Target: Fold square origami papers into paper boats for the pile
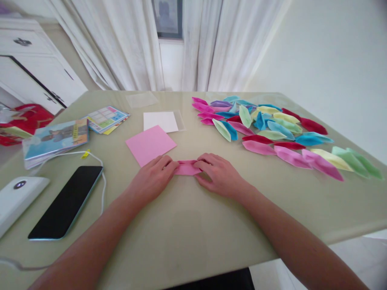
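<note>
A folded strip of pink paper [187,168] lies between my two hands near the middle of the table. My left hand [155,173] grips its left end, fingers curled over the paper. On the right end, my right hand [218,175] pinches the paper with thumb and fingers. Part of each end is hidden under the fingers. Just beyond my left hand lies a flat square stack of pink paper [151,144]. It partly overlaps a white paper square [160,121] in a clear sleeve.
Many folded paper boats [260,149] in several colours spread over the table's right side. On the left are a black phone [66,203], a white power bank [21,201] with a cable [103,181], a booklet [57,139] and printed cards [107,118]. Curtains [127,44] hang behind.
</note>
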Demonstrator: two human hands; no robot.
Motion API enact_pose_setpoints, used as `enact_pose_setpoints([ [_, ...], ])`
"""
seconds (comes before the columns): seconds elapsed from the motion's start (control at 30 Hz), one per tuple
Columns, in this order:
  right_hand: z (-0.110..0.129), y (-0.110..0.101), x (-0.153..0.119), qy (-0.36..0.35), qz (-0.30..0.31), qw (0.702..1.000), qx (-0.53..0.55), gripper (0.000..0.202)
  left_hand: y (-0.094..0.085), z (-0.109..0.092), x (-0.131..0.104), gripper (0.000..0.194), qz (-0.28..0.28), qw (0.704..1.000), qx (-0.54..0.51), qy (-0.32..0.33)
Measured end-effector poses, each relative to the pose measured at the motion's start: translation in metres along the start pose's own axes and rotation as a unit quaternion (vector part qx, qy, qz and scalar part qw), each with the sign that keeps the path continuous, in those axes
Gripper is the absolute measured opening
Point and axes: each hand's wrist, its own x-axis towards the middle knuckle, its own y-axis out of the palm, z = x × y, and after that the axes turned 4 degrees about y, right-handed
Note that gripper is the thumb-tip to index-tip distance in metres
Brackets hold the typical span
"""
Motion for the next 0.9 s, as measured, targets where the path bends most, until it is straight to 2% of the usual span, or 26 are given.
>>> enact_pose_setpoints([
  [0.13, 0.000, 0.002, 0.000, -0.015, -0.001, 1.000, -0.007, 0.017, -0.001, -0.003, 0.001, 0.027, 0.043, 0.999, 0.008, -0.017],
  [0.27, 0.001, 0.002, 0.000, -0.008, 0.005, 1.000, -0.017, 0.017, -0.002, -0.006, 0.001, 0.024, 0.074, 0.997, 0.013, -0.033],
  [0.47, -0.001, 0.001, -0.003, -0.034, -0.018, 0.999, -0.027, 0.019, 0.000, 0.001, -0.003, 0.019, 0.023, 0.998, -0.045, -0.033],
  [0.6, 0.001, 0.000, -0.002, -0.021, 0.003, 0.999, -0.047, 0.022, -0.003, -0.001, -0.002, 0.016, 0.032, 0.999, 0.025, 0.001],
  [0.73, 0.000, 0.001, -0.001, -0.016, 0.003, 0.998, -0.064, 0.021, -0.007, -0.003, -0.004, 0.031, 0.054, 0.998, 0.033, 0.024],
  [0.9, -0.006, 0.003, -0.004, -0.048, -0.058, 0.994, -0.073, 0.019, -0.014, 0.003, -0.009, 0.041, 0.048, 0.998, -0.013, 0.034],
])
